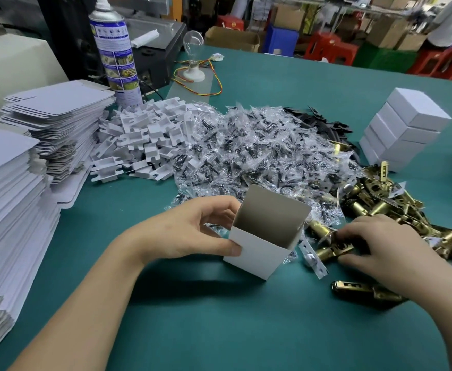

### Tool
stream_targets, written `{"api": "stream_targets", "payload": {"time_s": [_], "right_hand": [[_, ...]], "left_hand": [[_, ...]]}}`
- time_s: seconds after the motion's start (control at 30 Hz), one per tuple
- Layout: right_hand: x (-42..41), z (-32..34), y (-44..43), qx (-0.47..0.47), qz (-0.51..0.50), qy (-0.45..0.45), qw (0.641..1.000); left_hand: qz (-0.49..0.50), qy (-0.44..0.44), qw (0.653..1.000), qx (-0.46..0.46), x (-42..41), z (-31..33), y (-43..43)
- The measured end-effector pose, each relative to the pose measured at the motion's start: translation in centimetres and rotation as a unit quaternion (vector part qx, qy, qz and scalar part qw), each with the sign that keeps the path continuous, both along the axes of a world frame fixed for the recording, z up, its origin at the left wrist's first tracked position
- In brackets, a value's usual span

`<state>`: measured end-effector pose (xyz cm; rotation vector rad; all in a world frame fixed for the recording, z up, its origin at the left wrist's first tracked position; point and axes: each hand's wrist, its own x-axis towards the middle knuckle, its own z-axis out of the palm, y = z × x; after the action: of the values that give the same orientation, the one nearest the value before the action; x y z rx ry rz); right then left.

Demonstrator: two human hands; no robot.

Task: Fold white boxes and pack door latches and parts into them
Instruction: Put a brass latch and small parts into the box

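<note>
My left hand grips an upright white box by its left side, thumb on the front wall; the top flap stands open and the inside is grey. My right hand rests on a brass door latch just right of the box, fingers closed around it. More brass latches lie heaped behind that hand, and one lies alone near my wrist. Small clear bags of screws form a big pile in the middle. White plastic inserts are piled to its left.
Stacks of flat white box blanks line the left edge of the green table. Folded white boxes are stacked at the right. A spray can and a light bulb on a base stand at the back.
</note>
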<state>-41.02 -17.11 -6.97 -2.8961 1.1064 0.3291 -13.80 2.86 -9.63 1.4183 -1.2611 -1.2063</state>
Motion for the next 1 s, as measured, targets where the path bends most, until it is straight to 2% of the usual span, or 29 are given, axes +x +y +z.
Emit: {"api": "stream_targets", "payload": {"time_s": [0.13,0.23,0.4,0.63,0.73,0.83,0.9,1.0], "right_hand": [[-0.1,-0.3,-0.1,-0.032,0.020,0.036,0.999],[-0.5,0.2,0.0,-0.003,0.035,0.020,0.999],[-0.8,2.4,1.0,0.089,0.030,-0.119,0.988],[0.7,4.6,2.7,0.100,0.067,-0.268,0.956],[0.6,6.0,3.2,0.115,0.060,-0.392,0.911],[1.4,7.9,4.0,0.169,0.044,-0.526,0.832],[2.5,8.9,4.7,0.189,0.034,-0.577,0.794],[4.9,9.5,6.2,0.193,0.024,-0.616,0.764]], "left_hand": [[0.000,0.002,1.000,0.002,0.1,-0.2,0.0],[0.005,0.007,1.000,0.000,0.2,-0.4,0.0],[0.024,0.008,1.000,-0.017,0.5,-0.7,-0.2],[0.061,0.000,0.998,-0.034,0.8,-0.9,-0.3],[0.071,-0.020,0.997,-0.038,0.8,-0.8,-0.4],[0.072,-0.027,0.996,-0.042,0.7,-0.7,-0.5],[0.072,-0.028,0.996,-0.043,0.6,-0.7,-0.5],[0.073,-0.028,0.996,-0.041,0.6,-0.7,-0.5]]}}
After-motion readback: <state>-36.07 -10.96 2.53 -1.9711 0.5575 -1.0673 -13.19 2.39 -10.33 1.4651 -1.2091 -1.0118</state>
